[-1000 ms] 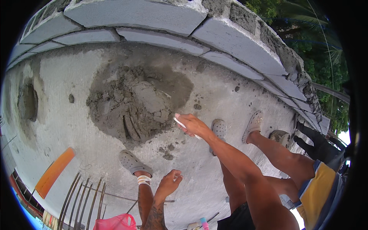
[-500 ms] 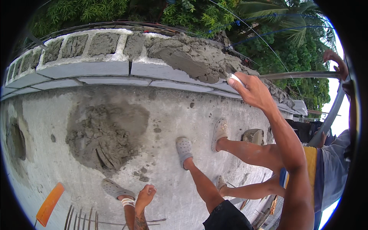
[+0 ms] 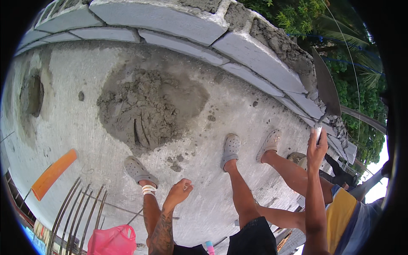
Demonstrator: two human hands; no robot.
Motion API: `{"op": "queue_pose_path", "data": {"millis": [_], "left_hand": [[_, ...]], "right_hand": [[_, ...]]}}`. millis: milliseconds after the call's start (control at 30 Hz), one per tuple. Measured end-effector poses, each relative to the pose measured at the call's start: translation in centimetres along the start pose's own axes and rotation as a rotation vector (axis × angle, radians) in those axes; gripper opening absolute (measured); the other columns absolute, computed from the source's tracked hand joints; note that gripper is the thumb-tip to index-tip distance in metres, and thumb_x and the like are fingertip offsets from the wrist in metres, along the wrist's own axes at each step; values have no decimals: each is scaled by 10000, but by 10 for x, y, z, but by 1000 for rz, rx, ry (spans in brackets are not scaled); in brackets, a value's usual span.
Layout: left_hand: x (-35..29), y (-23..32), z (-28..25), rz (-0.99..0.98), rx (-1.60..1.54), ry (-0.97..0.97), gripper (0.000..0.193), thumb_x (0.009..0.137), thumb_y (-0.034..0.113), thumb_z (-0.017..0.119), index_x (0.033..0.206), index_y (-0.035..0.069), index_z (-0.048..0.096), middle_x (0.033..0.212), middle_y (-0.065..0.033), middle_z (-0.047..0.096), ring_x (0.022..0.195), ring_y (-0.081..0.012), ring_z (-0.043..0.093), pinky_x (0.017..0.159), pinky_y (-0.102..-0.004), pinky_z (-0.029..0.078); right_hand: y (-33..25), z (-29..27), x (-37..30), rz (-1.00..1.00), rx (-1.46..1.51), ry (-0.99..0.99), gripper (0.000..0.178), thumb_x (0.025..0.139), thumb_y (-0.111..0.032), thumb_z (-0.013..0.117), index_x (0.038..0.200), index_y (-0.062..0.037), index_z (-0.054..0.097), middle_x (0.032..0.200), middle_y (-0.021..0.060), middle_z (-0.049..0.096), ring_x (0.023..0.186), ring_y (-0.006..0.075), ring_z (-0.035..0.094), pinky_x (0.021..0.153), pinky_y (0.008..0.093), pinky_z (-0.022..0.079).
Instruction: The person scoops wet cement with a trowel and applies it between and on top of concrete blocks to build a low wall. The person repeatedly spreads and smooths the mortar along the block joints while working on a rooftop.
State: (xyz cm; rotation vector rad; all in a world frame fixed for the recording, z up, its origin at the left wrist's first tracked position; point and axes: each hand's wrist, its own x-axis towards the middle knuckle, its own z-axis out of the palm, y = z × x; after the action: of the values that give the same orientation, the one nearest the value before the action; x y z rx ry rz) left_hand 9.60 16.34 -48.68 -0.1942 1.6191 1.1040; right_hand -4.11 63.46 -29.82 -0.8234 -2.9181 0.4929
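My right hand [image 3: 317, 151] is wrapped round the white handle of a trowel [image 3: 327, 83]. Its wide, mortar-smeared blade stands up beside the far right end of a low block wall [image 3: 263, 59]. Wet grey mortar [image 3: 282, 44] lies along the top of the wall and fills the hollows of its blocks. Lower down, my left hand [image 3: 178, 193] hangs over the concrete floor with its fingers curled in, and I see nothing in it. A heap of wet mortar [image 3: 146, 106] sits on the floor between the wall and my feet.
Another person's legs [image 3: 284, 172] stand close on my right. Upright steel bars [image 3: 78, 212], an orange pipe [image 3: 54, 174] and a pink plastic container [image 3: 112, 240] are at the lower left. A mortar-lined hollow [image 3: 32, 95] marks the floor at far left. Trees grow behind the wall.
The view has swung, so wall and heap appear shifted. My right hand has drawn back from the wall top, and the trowel blade now shows upright. My left hand stays curled.
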Motion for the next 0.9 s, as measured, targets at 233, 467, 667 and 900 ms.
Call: {"op": "queue_pose_path", "data": {"millis": [233, 467, 667, 900], "left_hand": [[-8, 15, -15, -21, -36, 17, 329, 954, 284, 648, 1162, 33, 607, 1107, -183, 712, 1024, -354, 688, 870, -431, 533], [-21, 11, -28, 70, -81, 46, 300, 965, 273, 631, 1151, 40, 601, 1106, -188, 702, 1056, -365, 673, 895, -452, 521], [-28, 16, -37, 39, -145, -28, 288, 959, 239, 639, 1152, 27, 601, 1129, -197, 694, 1062, -370, 672, 905, -440, 524], [-20, 20, -59, 20, -254, 45, 284, 960, 236, 643, 1162, 42, 597, 1121, -191, 698, 1057, -364, 680, 874, -431, 537]], "right_hand": [[-52, 286, -150, 310, 457, -572, 159, 897, -170, 574, 917, -14, 597, 633, 64, 576, 526, 154, 533, 510, 327, 428], [-105, 384, -256, 750, 186, -775, 316, 880, -268, 613, 921, 44, 646, 615, 123, 628, 482, 230, 613, 488, 389, 503], [-193, 445, -145, 514, 438, -1099, 335, 904, -316, 583, 872, 16, 612, 584, 96, 569, 499, 205, 571, 532, 384, 482], [-145, 410, -152, -41, 281, -679, 295, 899, -279, 633, 980, 5, 624, 741, 213, 670, 677, 403, 666, 648, 482, 516]]}}
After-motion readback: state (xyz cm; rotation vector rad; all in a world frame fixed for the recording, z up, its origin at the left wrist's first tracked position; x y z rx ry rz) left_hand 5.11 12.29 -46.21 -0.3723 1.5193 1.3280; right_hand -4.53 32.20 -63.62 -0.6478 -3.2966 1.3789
